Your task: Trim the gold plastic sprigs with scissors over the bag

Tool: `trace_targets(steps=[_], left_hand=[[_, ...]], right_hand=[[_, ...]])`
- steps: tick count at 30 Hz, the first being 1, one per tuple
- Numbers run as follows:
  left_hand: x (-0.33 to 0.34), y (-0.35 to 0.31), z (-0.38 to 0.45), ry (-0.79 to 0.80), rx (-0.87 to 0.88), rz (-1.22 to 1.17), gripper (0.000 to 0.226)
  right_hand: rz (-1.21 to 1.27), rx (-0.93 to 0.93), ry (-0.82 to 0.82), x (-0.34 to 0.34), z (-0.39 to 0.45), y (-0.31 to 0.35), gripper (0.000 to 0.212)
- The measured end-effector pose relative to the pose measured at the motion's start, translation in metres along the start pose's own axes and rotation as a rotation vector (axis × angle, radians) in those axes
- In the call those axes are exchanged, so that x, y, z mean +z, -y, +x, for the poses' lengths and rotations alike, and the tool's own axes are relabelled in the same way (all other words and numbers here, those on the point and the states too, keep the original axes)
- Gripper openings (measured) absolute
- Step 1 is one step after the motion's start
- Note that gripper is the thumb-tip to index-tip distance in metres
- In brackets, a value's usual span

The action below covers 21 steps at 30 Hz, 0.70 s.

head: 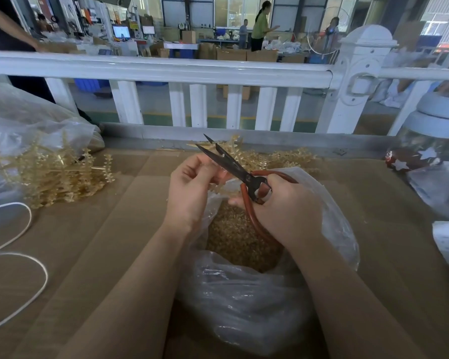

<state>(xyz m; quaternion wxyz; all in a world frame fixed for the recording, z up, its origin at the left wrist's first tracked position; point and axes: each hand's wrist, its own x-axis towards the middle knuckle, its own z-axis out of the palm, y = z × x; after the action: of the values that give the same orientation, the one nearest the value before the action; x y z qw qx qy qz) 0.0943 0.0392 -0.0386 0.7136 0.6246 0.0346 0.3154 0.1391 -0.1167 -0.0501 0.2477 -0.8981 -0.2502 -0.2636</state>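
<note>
Over the open bag point(329, 229), the right hand point(285, 211) grips the parted scissors point(233, 167) while the left hand point(192, 187) pinches a sprig point(217, 186) just beside the blades.

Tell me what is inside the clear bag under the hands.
The clear bag holds a heap of small gold trimmings. Crumpled plastic and both forearms cover its lower part, so its depth is hidden.

A table point(109, 229) covered in flat brown cardboard carries everything. A clear plastic bag point(244, 294) of gold trimmings sits at the middle near the front edge. A heap of gold sprigs point(60, 172) spills from a larger clear bag point(24, 120) at the left edge. More sprigs point(283, 158) lie along the back edge. A white cord point(24, 255) loops at the front left. A star-patterned jar point(423, 149) stands at the right back corner.
</note>
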Motion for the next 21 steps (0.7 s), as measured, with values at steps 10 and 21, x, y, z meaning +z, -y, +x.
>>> trace_targets(steps=[10,21], left_hand=[[0.0043,0.0045,-0.0013,0.044,0.037,0.027,0.022],[0.0043,0.0029,-0.0021,0.083,0.067,0.035,0.027]], right_hand=[[0.067,0.000,0.025,0.0020,-0.0005,-0.0008,0.084],[0.099,-0.010,0.049,0.0025,-0.0002,-0.0027,0.087]])
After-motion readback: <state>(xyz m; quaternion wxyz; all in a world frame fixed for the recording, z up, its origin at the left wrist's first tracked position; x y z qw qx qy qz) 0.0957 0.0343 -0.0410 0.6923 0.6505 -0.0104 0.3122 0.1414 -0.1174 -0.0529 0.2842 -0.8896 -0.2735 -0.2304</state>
